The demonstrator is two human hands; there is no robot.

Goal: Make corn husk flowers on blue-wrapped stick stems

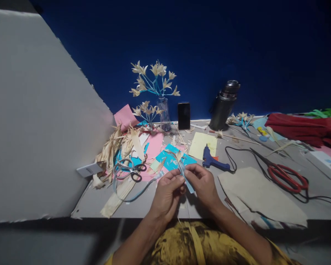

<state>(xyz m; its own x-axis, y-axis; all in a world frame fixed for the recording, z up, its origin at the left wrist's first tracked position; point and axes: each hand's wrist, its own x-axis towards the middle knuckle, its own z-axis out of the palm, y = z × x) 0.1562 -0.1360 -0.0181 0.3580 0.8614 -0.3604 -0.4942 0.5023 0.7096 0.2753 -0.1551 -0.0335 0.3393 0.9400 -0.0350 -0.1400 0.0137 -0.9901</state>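
Near the table's front edge, my left hand (168, 189) and my right hand (203, 182) meet with their fingers pinched together. Between them is a light blue strip (189, 185), its lower end hanging below the right fingers. A thin pale piece like dried husk (175, 158) sticks up from the fingertips; how it joins the strip is hidden by the fingers. Just beyond the hands lies a bright blue paper sheet (168, 162) scattered with pale scraps. To the right of it, a blue glue gun (213, 162) rests beside a yellow paper (198, 144).
Husk flowers on blue stems (154, 82) stand in a glass bottle (164, 115). A phone (184, 116) and a dark flask (224, 106) are against the wall. Small scissors (135, 172), dried husks (113, 147), red-handled shears (288, 178) and a red cloth (300, 129) lie around.
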